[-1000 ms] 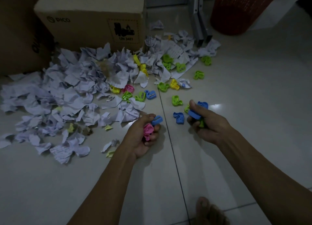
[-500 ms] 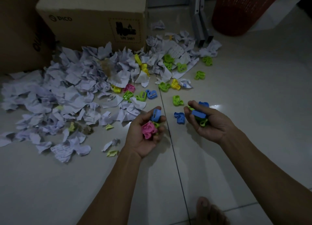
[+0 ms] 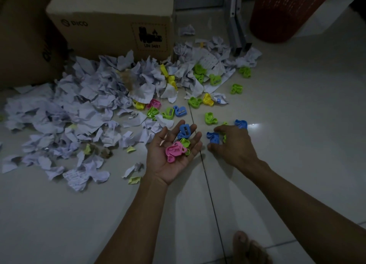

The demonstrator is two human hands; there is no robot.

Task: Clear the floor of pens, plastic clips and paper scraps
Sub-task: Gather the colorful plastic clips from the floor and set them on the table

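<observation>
**Three clips cupped, more on the tile**

Three plastic clips, a blue clip (image 3: 184, 130), a green clip (image 3: 185, 143) and a pink clip (image 3: 174, 150), lie in the flat, upturned left hand (image 3: 174, 154). Just right, the right hand (image 3: 231, 145) curls down over another blue clip (image 3: 213, 138) on the pale tiled floor (image 3: 297, 125). Paper scraps (image 3: 79, 109) heap far left.

The right hand (image 3: 232, 145) covers part of a blue clip (image 3: 213, 137); the red basket (image 3: 285, 16) is cut off at the top edge.

Paper scraps (image 3: 79, 113) left of clips (image 3: 211, 118), before box (image 3: 111, 26).
</observation>
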